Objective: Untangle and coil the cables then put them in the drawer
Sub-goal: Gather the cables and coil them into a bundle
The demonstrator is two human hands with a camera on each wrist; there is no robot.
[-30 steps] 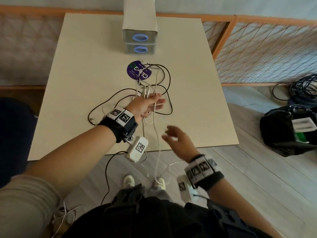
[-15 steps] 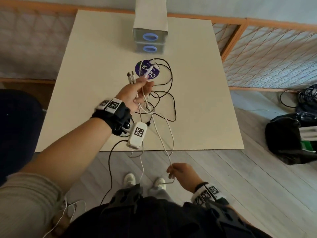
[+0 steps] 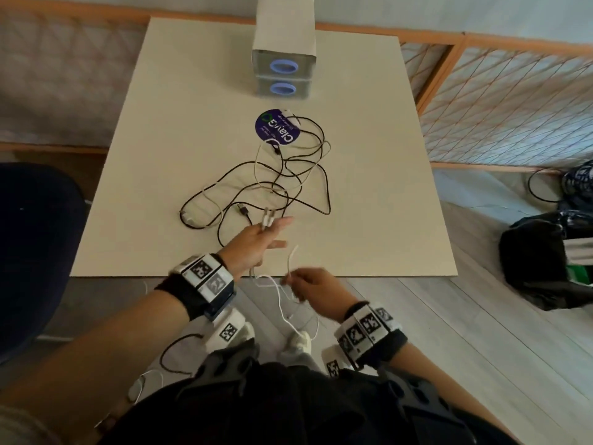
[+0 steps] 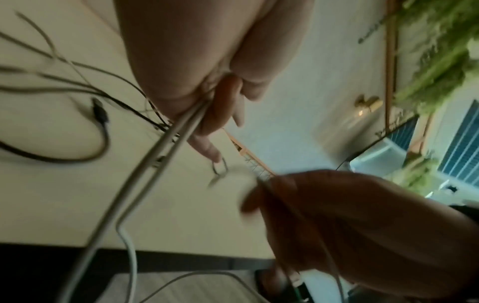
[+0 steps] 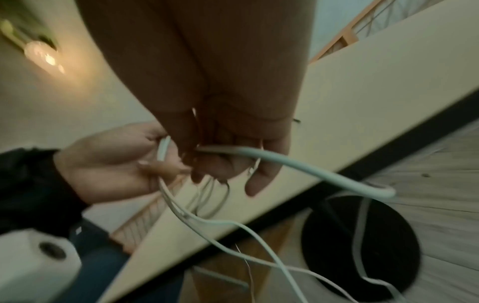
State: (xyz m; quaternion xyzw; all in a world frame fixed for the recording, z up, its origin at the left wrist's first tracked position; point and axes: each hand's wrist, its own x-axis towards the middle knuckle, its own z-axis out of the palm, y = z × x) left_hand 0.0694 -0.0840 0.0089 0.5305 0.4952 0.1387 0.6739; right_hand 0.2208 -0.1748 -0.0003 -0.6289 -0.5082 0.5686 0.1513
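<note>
A tangle of black and pale cables [image 3: 282, 175] lies on the beige table [image 3: 160, 155]. My left hand [image 3: 260, 239] hovers over the table's front part and pinches the two plug ends of a white cable [image 3: 267, 220]; in the left wrist view the doubled cable [image 4: 166, 143] runs out from under the thumb. My right hand [image 3: 308, 284], just off the front edge, pinches the same white cable [image 3: 290, 261] lower down; its slack [image 3: 285, 313] hangs toward the floor. In the right wrist view the white cable [image 5: 298, 164] passes through the curled fingers. A grey two-drawer box [image 3: 284, 65] stands at the back, both drawers closed.
A round purple sticker [image 3: 278, 131] lies in front of the drawer box, under a cable end. A black USB plug [image 3: 243, 209] lies near my left hand. A wooden lattice railing [image 3: 500, 104] runs right of the table. A black bag [image 3: 545, 264] sits on the floor at right.
My left hand has dropped from up over the tangle down toward the table's front with the plug ends. My right hand has come up from below the edge, closer to the left hand.
</note>
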